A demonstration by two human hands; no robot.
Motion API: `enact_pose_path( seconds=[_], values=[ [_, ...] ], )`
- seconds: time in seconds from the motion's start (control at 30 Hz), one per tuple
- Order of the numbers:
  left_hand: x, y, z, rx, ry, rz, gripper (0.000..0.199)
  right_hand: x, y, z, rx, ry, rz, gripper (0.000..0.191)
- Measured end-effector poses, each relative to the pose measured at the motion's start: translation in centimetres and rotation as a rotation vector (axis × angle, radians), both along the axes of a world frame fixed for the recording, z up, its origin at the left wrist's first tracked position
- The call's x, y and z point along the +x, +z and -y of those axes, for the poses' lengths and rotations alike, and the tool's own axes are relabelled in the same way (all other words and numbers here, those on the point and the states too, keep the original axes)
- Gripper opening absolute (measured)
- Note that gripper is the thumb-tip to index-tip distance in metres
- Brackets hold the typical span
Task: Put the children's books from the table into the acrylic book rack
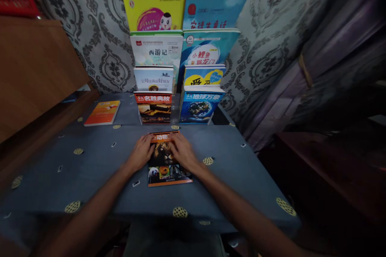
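Note:
A small book with a lion on its dark cover and orange bands (163, 153) lies face up on the table. My left hand (141, 151) holds its upper left side, the thumb at the cover's edge. On the upper right of the same book rests my right hand (184, 151), with bent fingers gripping near the top corner and covering part of the title. Just behind the book stands a tiered clear rack (175, 119) of books in two columns. Its front row has a red-topped book (154, 108) at left and a blue book with a globe (199, 107) at right.
An orange book (103, 113) lies at the table's back left, near a wooden panel (36, 72). To the right of the rack is a flat dark object (220, 117). Patterned cloth covers the table (99, 168). A tied curtain (271, 100) hangs at the right.

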State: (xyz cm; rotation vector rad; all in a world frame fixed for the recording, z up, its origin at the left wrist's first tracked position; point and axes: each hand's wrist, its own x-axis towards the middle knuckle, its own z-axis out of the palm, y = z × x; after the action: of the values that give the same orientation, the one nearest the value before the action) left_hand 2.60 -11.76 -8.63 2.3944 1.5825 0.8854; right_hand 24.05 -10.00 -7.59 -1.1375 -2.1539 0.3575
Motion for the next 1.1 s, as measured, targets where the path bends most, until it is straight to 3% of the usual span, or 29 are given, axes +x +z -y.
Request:
enact_pose_path(
  seconds=[0.1, 0.23, 0.4, 0.63, 0.83, 1.1],
  values=[
    [0.0, 0.1, 0.1, -0.012, 0.004, 0.005, 0.037, -2.3, 0.1, 0.6, 0.0, 0.221, 0.108, 0.041],
    [-0.2, 0.4, 0.1, -0.038, 0.001, 0.03, 0.043, -4.1, 0.2, 0.6, -0.021, 0.29, 0.236, 0.043],
    [-0.1, 0.3, 0.2, -0.035, 0.018, 0.033, 0.036, -3.3, -0.2, -0.1, -0.027, 0.27, 0.205, 0.044],
    [0.0, 0.3, 0.3, -0.051, 0.052, 0.012, 0.035, 0.4, -1.0, -2.0, -0.047, 0.114, 0.109, 0.035],
    [0.1, 0.5, 0.6, -0.046, 0.072, -0.033, 0.035, 3.4, -2.0, -4.1, -0.129, 0.073, -0.115, 0.033],
    [1.2, 0.3, -0.4, 0.021, 0.027, -0.15, 0.037, 3.7, -2.4, -5.4, -0.237, 0.071, -0.409, 0.041]
  ],
)
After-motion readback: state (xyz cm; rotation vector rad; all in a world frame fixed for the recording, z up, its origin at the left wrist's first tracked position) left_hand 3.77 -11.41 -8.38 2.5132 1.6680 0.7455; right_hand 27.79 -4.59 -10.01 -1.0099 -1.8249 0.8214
